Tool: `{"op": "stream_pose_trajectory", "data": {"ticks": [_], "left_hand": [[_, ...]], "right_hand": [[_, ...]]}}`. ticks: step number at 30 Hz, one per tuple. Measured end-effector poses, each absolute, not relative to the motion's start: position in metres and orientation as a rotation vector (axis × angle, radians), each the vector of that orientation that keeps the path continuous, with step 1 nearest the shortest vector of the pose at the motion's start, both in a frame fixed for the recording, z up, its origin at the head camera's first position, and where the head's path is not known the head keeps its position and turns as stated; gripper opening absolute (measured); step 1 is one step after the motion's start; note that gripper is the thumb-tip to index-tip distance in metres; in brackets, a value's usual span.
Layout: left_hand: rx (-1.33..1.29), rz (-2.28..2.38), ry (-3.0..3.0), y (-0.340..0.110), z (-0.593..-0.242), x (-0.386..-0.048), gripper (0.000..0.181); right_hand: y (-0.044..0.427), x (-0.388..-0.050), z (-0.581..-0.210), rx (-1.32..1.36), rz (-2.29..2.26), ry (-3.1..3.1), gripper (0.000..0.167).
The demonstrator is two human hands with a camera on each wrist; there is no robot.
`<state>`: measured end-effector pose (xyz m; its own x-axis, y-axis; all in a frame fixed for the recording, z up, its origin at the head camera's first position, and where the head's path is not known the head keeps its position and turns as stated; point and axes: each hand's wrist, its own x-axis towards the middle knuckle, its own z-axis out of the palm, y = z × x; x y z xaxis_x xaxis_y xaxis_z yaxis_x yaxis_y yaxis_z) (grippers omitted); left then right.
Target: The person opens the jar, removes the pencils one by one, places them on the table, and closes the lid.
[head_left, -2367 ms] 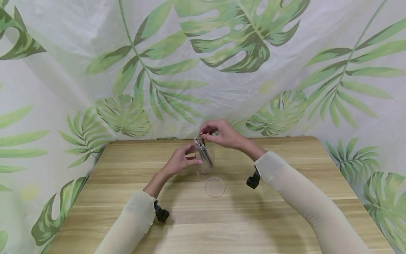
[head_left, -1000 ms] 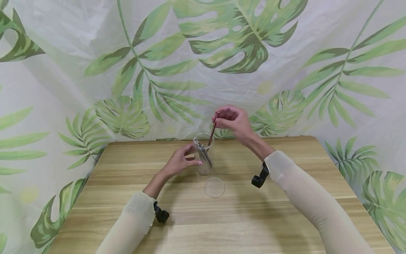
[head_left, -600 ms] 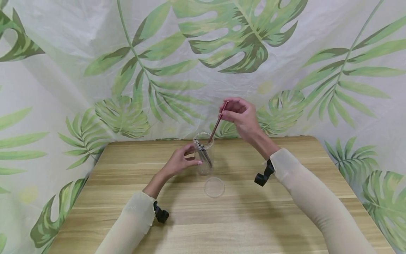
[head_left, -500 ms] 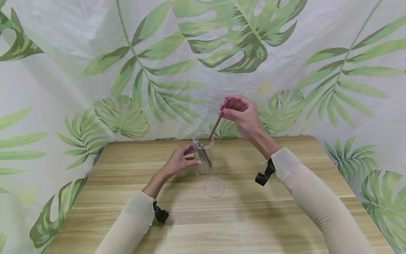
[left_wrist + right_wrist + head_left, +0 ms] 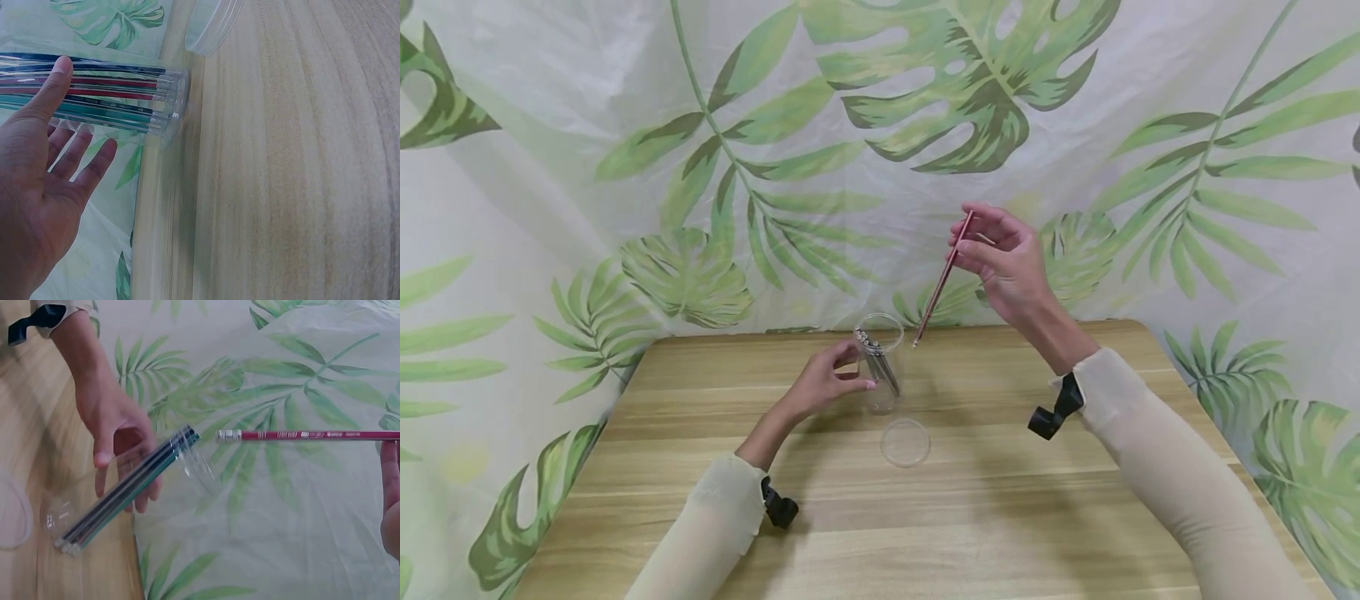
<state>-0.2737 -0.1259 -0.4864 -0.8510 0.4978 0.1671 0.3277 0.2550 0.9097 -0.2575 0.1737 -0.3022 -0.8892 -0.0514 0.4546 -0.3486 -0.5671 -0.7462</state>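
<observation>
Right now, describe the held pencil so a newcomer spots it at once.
Find the table, then the right hand, raised against the leafy cloth behind it. It pinches the red pencil, slanted, silver end down. Other pencils, some red, are in the jar; this one is outside.

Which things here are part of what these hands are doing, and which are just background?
Part of the job:
red pencil, in the right hand
clear jar, held by the left hand
other pencils, inside the jar
clear round lid, off the jar, probably its cover

Just background:
wooden table
leaf-print cloth, hanging behind
black wrist cameras
</observation>
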Motion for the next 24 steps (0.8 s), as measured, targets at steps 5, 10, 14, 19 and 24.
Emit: {"op": "stream_pose_trajectory", "data": {"ticks": [5,10,14,19,24], "left_hand": [[0.774,1.657,2.366,-0.126,-0.488,-0.275,0.062],[0.779,1.661,2.36,-0.126,-0.488,-0.275,0.064],[0.776,1.654,2.368,-0.126,-0.487,-0.274,0.066],[0.752,1.63,2.39,-0.126,-0.481,-0.272,0.065],[0.756,1.648,2.36,-0.122,-0.465,-0.26,0.062]], "right_hand": [[0.186,-0.254,-0.305,0.642,2.546,-1.419,0.048],[0.198,-0.253,-0.314,0.566,2.534,-1.536,0.045],[0.207,-0.252,-0.323,0.513,2.538,-1.61,0.044],[0.217,-0.252,-0.337,0.48,2.533,-1.701,0.04],[0.226,-0.25,-0.358,0.427,2.564,-1.784,0.038]]}}
